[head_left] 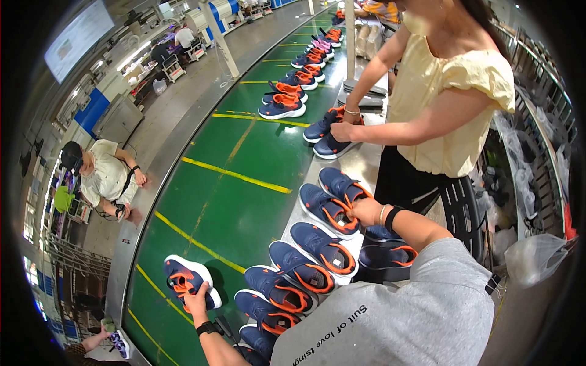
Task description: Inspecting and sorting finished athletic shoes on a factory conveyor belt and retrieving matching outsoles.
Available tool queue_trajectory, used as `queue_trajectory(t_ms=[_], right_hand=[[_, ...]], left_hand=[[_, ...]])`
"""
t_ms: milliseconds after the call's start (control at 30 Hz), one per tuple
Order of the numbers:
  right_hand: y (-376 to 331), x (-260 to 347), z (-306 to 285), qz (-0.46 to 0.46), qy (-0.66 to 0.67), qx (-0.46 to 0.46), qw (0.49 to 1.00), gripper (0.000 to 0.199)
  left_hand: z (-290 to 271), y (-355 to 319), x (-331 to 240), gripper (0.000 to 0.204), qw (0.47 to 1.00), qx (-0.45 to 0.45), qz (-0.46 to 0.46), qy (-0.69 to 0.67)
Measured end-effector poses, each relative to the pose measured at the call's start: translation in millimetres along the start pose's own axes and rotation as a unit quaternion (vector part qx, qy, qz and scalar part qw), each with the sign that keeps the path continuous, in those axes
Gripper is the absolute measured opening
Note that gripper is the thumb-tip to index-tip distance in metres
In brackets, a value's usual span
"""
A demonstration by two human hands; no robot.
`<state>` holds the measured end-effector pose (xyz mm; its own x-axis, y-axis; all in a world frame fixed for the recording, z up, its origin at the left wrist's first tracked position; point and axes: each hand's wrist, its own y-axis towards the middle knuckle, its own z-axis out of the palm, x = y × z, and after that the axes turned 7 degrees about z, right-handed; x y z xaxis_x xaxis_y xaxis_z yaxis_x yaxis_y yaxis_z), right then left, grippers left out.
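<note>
Shoe first: a navy blue sneaker with orange lining and white sole (188,280) lies on its side on the green conveyor belt with yellow stripes (232,201), near the belt's close end. The left hand (196,299) closes its fingers on that sneaker's heel. Just off the belt's right edge, a row of matching navy and orange sneakers (305,262) sits on a steel table (360,165). The right hand (367,211) pinches the collar of one of these, fingers together. Farther along the belt, a co-worker in a yellow blouse (452,104) handles another pair.
</note>
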<state>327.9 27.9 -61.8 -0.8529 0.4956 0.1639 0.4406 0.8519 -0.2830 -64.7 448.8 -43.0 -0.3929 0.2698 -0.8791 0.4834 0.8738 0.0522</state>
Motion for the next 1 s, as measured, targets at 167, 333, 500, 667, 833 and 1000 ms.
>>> queue_trajectory(t_ms=[167,333,500,667,833,1000], right_hand=[[-3.7,0.0,15.1,-0.038,0.033,-0.003,0.999,0.033],[-0.9,-1.4,15.8,-0.041,0.031,0.009,0.999,0.026],[-13.8,27.3,22.6,0.065,0.019,-0.116,0.991,0.023],[-45.8,66.8,-24.1,-0.058,0.393,-0.294,0.869,0.038],[-52.7,79.3,-47.3,-0.085,0.374,-0.335,0.861,0.042],[-54.0,82.2,-39.4,-0.064,0.301,-0.332,0.892,0.038]], left_hand=[[17.8,10.2,-68.4,0.044,0.995,0.059,0.078,0.034],[73.6,-6.3,-158.5,0.038,0.982,0.125,0.135,-0.037],[128.1,-37.2,-196.2,0.033,0.966,0.19,0.161,-0.07],[192.2,-76.6,-186.2,0.043,0.936,0.252,0.242,0.049],[242.5,-115.4,-211.0,0.056,0.889,0.323,0.279,0.167],[255.6,-128.6,-217.4,0.06,0.868,0.336,0.249,0.269]])
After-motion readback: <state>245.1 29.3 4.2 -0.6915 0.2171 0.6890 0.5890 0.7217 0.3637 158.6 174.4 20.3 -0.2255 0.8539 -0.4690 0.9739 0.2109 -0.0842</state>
